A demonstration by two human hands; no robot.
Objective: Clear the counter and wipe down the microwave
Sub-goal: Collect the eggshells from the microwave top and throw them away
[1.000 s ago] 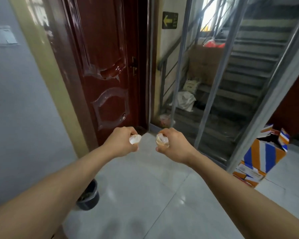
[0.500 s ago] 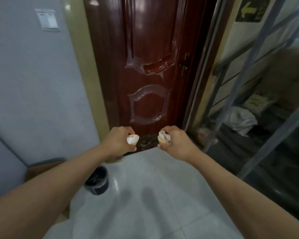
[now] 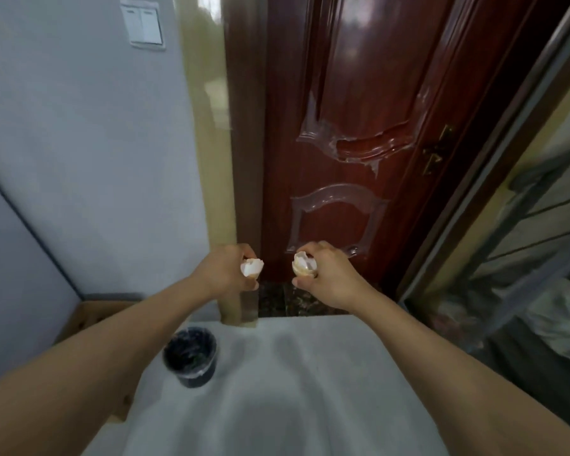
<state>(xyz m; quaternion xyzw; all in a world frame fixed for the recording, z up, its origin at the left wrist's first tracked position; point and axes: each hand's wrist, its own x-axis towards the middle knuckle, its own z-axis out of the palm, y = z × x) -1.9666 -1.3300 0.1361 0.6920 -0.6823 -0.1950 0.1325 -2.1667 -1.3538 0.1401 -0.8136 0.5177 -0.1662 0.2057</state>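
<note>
Eggshells — two broken halves — are being carried away from the kitchen, one in each hand, which I take to be the clearing part of the job. The left hand is curling its fingers round a white shell, jagged rim pointing up and toward the other hand; the right hand is pinching a tan shell between thumb and fingertips, open cup facing the camera. Both grips are narrow and light, probably because the shells are thin, brittle and likely sticky inside; holding them out at arm's length may be keeping drips off the person.

Neither the table nor the microwave is showing here, so wiping is presumably not yet begun.

Below the left forearm a small dark bin is standing on the pale glossy floor — round, lined with a black bag, its mouth open. It seems the likely place for the shells, though both hands are hovering well beyond it, near a door.

That door is dark red and lacquered, with raised moulded panels partly covered in clear peeling film and a brass handle at its right edge. Beside it a grey matte wall is carrying a white switch.
</note>
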